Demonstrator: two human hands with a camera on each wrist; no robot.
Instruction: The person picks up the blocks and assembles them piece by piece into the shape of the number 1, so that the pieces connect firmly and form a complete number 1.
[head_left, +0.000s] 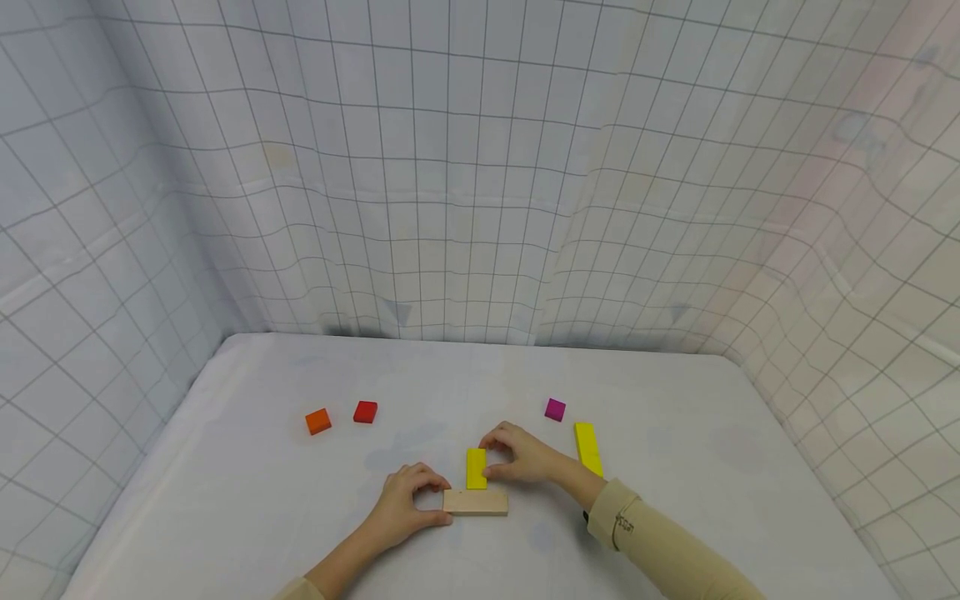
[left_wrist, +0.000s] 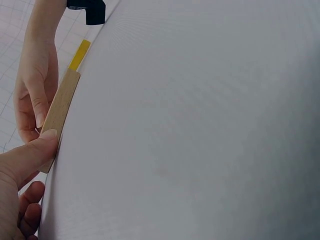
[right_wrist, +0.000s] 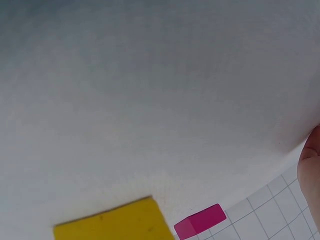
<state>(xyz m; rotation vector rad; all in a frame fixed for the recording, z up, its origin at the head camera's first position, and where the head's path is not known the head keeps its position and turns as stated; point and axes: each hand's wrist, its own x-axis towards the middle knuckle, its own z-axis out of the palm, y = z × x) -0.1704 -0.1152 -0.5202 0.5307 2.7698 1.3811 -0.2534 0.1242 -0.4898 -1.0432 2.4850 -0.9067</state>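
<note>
A plain wooden block [head_left: 476,502] lies crosswise on the table near the person. The left hand [head_left: 403,507] pinches its left end, thumb on the near side and fingers on the far side; the left wrist view shows the thumb on the wooden block [left_wrist: 61,107]. Just behind it is a short yellow block [head_left: 476,468], its near end at the wooden block's far edge. The right hand [head_left: 521,453] holds this yellow block at its right side between thumb and fingers. Only part of the right hand [right_wrist: 311,172] shows in the right wrist view.
A longer yellow block [head_left: 588,448] lies beside the right wrist, with a magenta block [head_left: 555,409] beyond it. Farther left sit a red block [head_left: 365,412] and an orange block [head_left: 318,422]. Grid-patterned curtains [head_left: 480,208] surround the white table [head_left: 675,433] at back and sides.
</note>
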